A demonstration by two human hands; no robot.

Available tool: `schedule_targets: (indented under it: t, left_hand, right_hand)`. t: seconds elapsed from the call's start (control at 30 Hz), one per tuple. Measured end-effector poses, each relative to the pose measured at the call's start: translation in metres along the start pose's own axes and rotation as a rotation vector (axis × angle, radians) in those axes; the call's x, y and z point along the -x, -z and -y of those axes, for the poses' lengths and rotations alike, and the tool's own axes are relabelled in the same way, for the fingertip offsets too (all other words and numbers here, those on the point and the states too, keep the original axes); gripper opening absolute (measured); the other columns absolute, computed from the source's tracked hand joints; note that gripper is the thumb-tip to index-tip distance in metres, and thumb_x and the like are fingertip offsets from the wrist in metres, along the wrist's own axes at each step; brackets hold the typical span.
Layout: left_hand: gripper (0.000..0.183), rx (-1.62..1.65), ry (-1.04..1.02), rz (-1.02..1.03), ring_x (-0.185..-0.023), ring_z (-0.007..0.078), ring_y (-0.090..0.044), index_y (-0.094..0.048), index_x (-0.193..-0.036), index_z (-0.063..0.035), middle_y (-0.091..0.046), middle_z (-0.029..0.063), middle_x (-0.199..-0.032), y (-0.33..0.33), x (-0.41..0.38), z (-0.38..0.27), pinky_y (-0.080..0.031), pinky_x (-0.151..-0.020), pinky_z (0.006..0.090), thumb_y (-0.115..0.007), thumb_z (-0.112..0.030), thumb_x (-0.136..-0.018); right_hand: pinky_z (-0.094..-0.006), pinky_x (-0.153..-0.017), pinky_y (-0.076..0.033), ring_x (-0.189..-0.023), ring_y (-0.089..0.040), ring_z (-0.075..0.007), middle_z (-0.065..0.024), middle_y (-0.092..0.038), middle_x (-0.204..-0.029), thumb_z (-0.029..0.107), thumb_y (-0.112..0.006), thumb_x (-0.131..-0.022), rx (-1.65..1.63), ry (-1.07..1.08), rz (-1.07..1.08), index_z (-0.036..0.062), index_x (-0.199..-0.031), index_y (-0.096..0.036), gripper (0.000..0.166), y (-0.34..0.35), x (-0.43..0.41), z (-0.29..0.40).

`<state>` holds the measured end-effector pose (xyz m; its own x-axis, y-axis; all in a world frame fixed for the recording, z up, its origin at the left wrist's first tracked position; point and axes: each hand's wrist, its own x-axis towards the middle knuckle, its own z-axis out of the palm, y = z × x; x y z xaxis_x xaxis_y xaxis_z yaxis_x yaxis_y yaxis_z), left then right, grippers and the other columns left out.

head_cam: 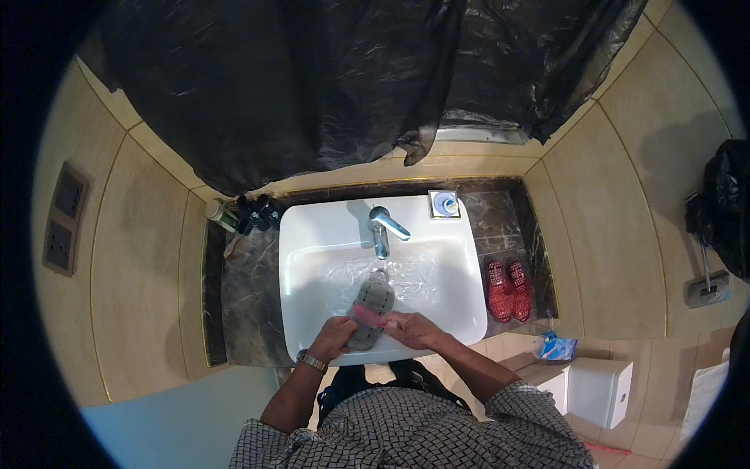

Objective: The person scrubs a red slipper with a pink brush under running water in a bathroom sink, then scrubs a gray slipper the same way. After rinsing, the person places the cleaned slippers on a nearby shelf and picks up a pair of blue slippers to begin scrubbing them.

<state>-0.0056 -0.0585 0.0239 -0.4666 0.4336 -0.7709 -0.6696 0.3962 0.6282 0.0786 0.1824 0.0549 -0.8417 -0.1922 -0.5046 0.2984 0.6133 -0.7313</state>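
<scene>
My left hand [333,340] holds a grey slipper [375,296] by its near end, over the front of a white washbasin [302,281]. In my right hand [410,329] is a pink brush [369,316], laid across the slipper's upper surface; its bristles cannot be made out. The slipper's far end lies under the chrome faucet [381,234], where water ripples in the basin.
Red slippers [501,296] stand on the dark marble counter [249,311] right of the basin. Several bottles [258,212] are at the back left. A small round container [449,206] sits on the basin's back right corner. A white toilet [597,390] is at the lower right.
</scene>
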Motion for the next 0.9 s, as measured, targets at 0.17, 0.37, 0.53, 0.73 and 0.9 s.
schedule_targets:
  t: [0.17, 0.37, 0.53, 0.73, 0.9]
  left_hand:
    - [0.025, 0.0, -0.026, 0.012, -0.067, 0.0126, -0.061, -0.069, -0.103, -0.003, -0.066, 0.0026, -0.083, -0.004, -0.002, 0.006, -0.051, -0.053, 0.0305, -0.06, -0.024, -0.093]
    - [0.025, 0.142, -0.071, -0.1, -0.06, 0.0094, -0.055, -0.066, -0.108, -0.0025, -0.062, 0.0006, -0.079, -0.006, 0.031, -0.012, -0.044, -0.045, 0.0282, -0.059, -0.022, -0.094]
    - [0.027, 0.164, -0.093, -0.058, -0.058, 0.0092, -0.055, -0.065, -0.114, -0.001, -0.064, 0.0021, -0.084, 0.013, 0.036, -0.002, -0.041, -0.043, 0.0263, -0.057, -0.019, -0.096]
    - [0.038, 0.267, -0.261, -0.056, -0.062, 0.01, -0.059, -0.057, -0.132, 0.001, -0.068, 0.0039, -0.092, 0.009, 0.046, 0.004, -0.044, -0.046, 0.0257, -0.057, -0.016, -0.098]
    - [0.052, 0.205, -0.349, -0.037, -0.076, 0.0105, -0.064, -0.044, -0.147, 0.0016, -0.071, 0.0074, -0.106, 0.016, 0.05, 0.018, -0.052, -0.062, 0.0263, -0.061, -0.015, -0.1]
  right_hand:
    - [-0.0515, -0.093, -0.053, -0.109, -0.067, -0.0414, -0.0211, -0.069, -0.122, 0.04, -0.045, -0.105, 0.214, -0.281, -0.175, 0.0202, -0.135, -0.057, 0.038, 0.006, -0.037, -0.049]
    - [-0.0516, -0.093, -0.052, -0.108, -0.068, -0.04, -0.0207, -0.067, -0.117, 0.03, -0.053, -0.102, 0.468, -0.347, -0.519, 0.0133, -0.133, -0.056, 0.035, 0.0, -0.047, -0.09]
    - [-0.0514, -0.098, -0.048, -0.118, -0.058, -0.0405, -0.024, -0.061, -0.127, 0.03, -0.058, -0.101, 0.67, -0.029, -0.736, 0.008, -0.132, -0.057, 0.038, -0.031, -0.064, -0.094]
    - [-0.0477, -0.101, -0.047, -0.126, -0.053, -0.0302, -0.0145, -0.056, -0.138, 0.045, -0.057, -0.104, -1.398, -0.223, -0.179, 0.0084, -0.137, -0.055, 0.049, -0.044, -0.088, -0.018]
    - [-0.0433, -0.101, -0.049, -0.12, -0.058, -0.0243, -0.0113, -0.06, -0.133, 0.049, -0.066, -0.099, -1.232, -0.129, -0.126, 0.0077, -0.146, -0.045, 0.065, -0.032, -0.074, 0.031]
